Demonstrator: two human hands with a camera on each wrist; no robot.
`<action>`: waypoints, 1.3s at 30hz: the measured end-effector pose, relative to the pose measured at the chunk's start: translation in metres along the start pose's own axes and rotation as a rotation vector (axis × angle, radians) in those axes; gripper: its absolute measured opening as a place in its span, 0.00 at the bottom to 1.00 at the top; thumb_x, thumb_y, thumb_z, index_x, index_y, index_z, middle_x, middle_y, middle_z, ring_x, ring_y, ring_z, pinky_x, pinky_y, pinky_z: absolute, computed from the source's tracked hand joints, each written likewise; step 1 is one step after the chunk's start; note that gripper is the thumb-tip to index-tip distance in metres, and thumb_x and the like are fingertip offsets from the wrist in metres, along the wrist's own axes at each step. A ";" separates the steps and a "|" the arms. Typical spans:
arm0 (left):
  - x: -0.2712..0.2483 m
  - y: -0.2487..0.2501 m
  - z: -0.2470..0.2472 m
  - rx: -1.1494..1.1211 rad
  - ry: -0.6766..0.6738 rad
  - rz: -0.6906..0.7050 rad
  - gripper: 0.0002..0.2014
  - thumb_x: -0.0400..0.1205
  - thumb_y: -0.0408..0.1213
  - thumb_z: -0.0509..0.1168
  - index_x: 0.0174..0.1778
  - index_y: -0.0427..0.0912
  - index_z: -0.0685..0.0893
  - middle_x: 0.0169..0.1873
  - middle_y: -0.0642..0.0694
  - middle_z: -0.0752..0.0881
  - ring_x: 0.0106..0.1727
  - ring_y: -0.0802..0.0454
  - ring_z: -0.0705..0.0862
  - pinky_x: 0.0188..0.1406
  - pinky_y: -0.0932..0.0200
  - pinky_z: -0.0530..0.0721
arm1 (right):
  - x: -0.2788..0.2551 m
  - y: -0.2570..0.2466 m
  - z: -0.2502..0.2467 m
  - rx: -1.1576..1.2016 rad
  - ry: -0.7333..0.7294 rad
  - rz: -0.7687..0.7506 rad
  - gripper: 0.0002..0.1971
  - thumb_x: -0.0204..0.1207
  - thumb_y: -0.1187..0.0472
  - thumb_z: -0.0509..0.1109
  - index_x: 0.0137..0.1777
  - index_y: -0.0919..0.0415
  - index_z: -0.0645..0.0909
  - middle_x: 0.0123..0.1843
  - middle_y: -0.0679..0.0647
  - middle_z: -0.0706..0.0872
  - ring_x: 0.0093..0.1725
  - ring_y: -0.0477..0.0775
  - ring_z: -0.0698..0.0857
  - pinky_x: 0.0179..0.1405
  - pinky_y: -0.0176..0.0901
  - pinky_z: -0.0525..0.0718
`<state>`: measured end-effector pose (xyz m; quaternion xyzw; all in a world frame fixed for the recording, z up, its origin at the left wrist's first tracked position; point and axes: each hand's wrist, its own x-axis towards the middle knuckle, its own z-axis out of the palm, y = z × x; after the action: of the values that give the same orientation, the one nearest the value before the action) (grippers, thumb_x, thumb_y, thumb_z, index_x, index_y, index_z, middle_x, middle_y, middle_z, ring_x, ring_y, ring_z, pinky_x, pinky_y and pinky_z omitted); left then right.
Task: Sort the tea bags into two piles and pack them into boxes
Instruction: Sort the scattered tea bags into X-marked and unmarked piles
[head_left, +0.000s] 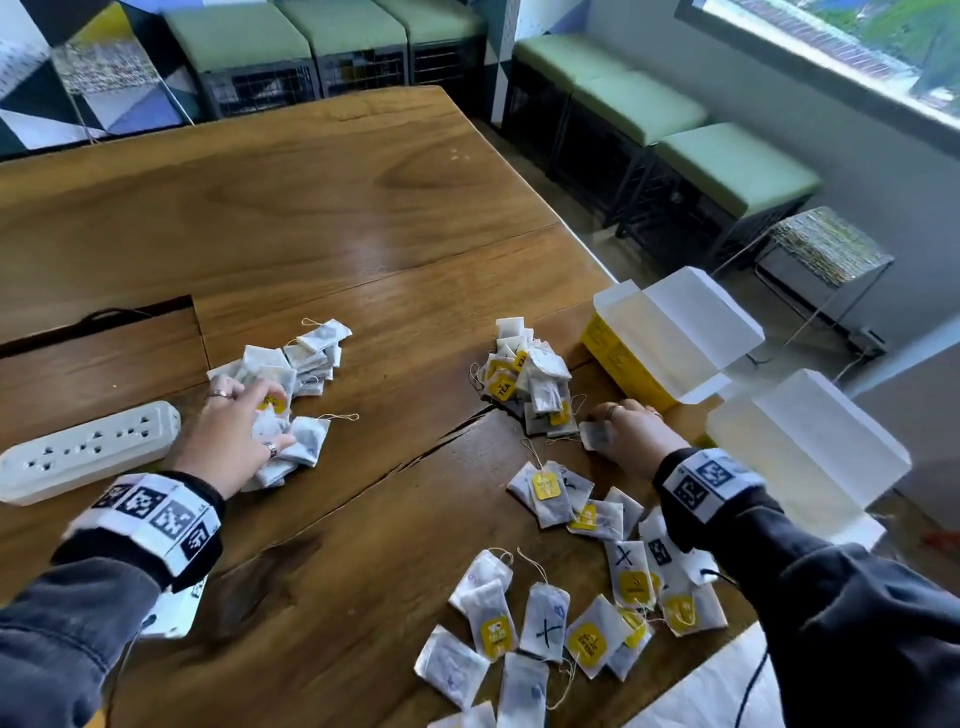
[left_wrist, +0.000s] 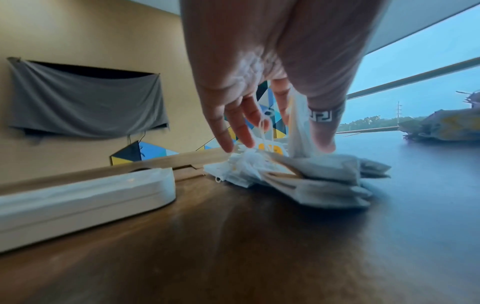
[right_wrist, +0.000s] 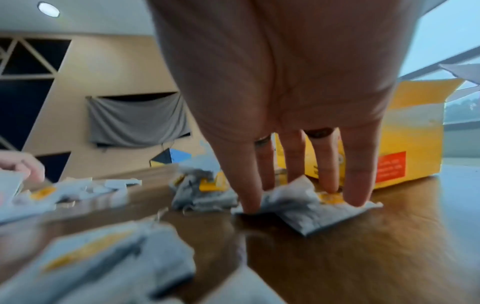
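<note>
On the wooden table lie two piles of tea bags: a left pile and a middle pile. Several loose tea bags are scattered near the front edge. My left hand is down on the left pile; thumb and fingers pinch one upright tea bag. My right hand presses straight fingers onto a single tea bag lying flat beside the middle pile. Two yellow boxes stand open at the right, one farther and one nearer. The farther box is just behind my right fingers.
A white power strip lies left of my left hand, close to the left pile. A crack runs across the table between the hands. A dark recess is cut into the top at the left. Green stools stand beyond the right edge.
</note>
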<state>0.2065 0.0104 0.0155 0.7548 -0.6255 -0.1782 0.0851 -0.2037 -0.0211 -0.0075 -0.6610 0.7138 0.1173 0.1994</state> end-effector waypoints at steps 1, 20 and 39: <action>-0.001 0.000 -0.001 0.005 0.019 0.006 0.22 0.72 0.39 0.74 0.60 0.47 0.76 0.53 0.42 0.68 0.47 0.44 0.76 0.53 0.46 0.79 | -0.004 0.000 0.003 -0.020 0.020 0.010 0.22 0.80 0.53 0.61 0.75 0.50 0.68 0.68 0.55 0.73 0.71 0.61 0.70 0.68 0.53 0.74; -0.051 0.189 0.065 -0.442 -0.474 0.327 0.16 0.81 0.50 0.63 0.64 0.53 0.74 0.56 0.52 0.81 0.59 0.53 0.80 0.59 0.55 0.77 | -0.049 0.018 -0.017 0.817 0.168 -0.139 0.08 0.78 0.59 0.68 0.52 0.64 0.81 0.46 0.56 0.84 0.45 0.54 0.81 0.45 0.44 0.79; 0.013 0.189 0.094 -0.931 -0.241 -0.226 0.15 0.80 0.20 0.60 0.62 0.33 0.72 0.43 0.41 0.81 0.31 0.51 0.82 0.17 0.70 0.81 | -0.030 0.033 0.013 0.124 0.048 -0.051 0.17 0.73 0.60 0.72 0.62 0.57 0.78 0.55 0.54 0.75 0.59 0.59 0.79 0.54 0.47 0.81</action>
<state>0.0005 -0.0318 -0.0066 0.6736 -0.3992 -0.5330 0.3205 -0.2331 0.0151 -0.0092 -0.6680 0.7072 0.0520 0.2258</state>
